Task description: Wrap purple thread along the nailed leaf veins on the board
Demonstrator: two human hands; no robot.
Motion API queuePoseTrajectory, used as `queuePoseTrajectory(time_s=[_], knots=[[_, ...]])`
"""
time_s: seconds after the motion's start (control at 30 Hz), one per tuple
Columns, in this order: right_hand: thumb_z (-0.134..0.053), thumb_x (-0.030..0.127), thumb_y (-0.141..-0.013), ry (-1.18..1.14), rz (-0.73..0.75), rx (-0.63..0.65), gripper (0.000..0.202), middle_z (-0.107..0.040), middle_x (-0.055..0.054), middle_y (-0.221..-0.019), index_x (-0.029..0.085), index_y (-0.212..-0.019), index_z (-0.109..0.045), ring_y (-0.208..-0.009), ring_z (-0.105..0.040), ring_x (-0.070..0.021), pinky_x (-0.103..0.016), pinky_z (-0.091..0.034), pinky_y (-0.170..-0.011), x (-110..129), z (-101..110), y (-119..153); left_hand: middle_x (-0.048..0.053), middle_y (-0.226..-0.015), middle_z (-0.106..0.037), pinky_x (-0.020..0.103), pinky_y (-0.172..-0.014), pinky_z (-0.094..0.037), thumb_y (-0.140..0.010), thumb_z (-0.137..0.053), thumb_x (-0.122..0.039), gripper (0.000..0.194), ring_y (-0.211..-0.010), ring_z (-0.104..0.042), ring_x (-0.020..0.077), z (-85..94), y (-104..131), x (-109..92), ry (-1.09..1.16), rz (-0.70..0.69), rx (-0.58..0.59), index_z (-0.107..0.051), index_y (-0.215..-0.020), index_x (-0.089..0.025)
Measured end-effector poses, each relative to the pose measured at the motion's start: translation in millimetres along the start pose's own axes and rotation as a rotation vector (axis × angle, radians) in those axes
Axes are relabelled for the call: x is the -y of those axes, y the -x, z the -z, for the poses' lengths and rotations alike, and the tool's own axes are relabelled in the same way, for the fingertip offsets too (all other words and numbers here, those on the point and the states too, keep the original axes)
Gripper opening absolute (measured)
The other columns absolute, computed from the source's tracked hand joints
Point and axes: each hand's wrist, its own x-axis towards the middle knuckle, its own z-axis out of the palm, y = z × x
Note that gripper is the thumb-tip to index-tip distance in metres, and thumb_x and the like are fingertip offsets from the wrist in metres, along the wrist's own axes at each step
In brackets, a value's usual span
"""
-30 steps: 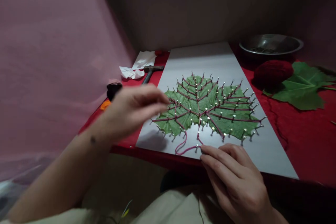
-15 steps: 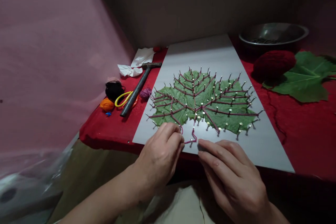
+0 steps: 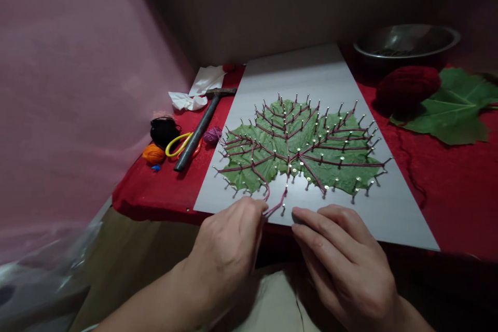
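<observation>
My left hand (image 3: 236,236) is closed at the near edge of the white board (image 3: 291,70), pinching purple yarn (image 3: 275,209). From those fingers one strand runs up to a nail below the leaf's notch, another curves toward the leaf's lower left. A single nail (image 3: 283,209) stands just right of the strand, close to the edge. My right hand (image 3: 346,259) rests with straight fingers on the board's near edge, beside that nail, holding nothing I can see. On the board lies a green leaf (image 3: 268,179), ringed by several nails, with purple yarn strung along its veins.
Left of the board, a hammer (image 3: 197,132) lies near yellow-handled scissors (image 3: 175,148) and orange (image 3: 153,154), black (image 3: 164,131) and purple (image 3: 212,136) yarn balls. At right are a metal bowl (image 3: 408,54), a dark red yarn ball (image 3: 408,88) and another leaf (image 3: 455,119).
My left hand has moved slightly left and down. The yarn that bent around the lowest nail now runs slantwise from the nail above to my left fingers. My right hand has barely moved.
</observation>
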Motion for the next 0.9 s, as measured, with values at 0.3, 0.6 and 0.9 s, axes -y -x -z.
queuePoseTrajectory(time_s=[0.3, 0.6, 0.9], knots=[[-0.049, 0.007, -0.084, 0.026, 0.054, 0.069, 0.036, -0.067, -0.013, -0.092, 0.002, -0.117, -0.062, -0.080, -0.049, -0.0216, -0.040, -0.038, -0.075, 10.6, -7.2, -2.8, 0.002, -0.072, -0.049, 0.027, -0.053, -0.037, -0.092, -0.042, -0.011, 0.013, -0.062, -0.044, 0.0147, 7.7, -0.3, -2.3, 0.182, -0.016, 0.150, -0.051, -0.085, -0.016], [-0.041, 0.015, -0.095, 0.101, -0.044, 0.086, 0.026, -0.055, -0.006, -0.075, 0.010, -0.100, -0.067, -0.073, -0.042, -0.0175, -0.036, -0.030, -0.075, 12.7, -12.9, -7.9, 0.003, -0.076, -0.049, 0.030, -0.054, -0.032, -0.088, -0.040, -0.009, 0.012, -0.065, -0.041, 0.0156, 10.1, -4.1, -0.3, 0.276, -0.140, 0.265, -0.048, -0.084, -0.016], [-0.040, 0.021, -0.097, 0.036, -0.114, 0.235, 0.030, -0.046, -0.001, -0.068, 0.018, -0.074, -0.059, -0.066, -0.037, -0.0165, -0.034, -0.023, -0.069, 3.3, 2.4, -23.1, -0.001, -0.073, -0.046, 0.024, -0.052, -0.030, -0.091, -0.046, -0.011, 0.012, -0.061, -0.040, 0.0105, 25.1, -26.4, -3.8, 0.333, -0.065, 0.310, -0.043, -0.081, -0.017]])
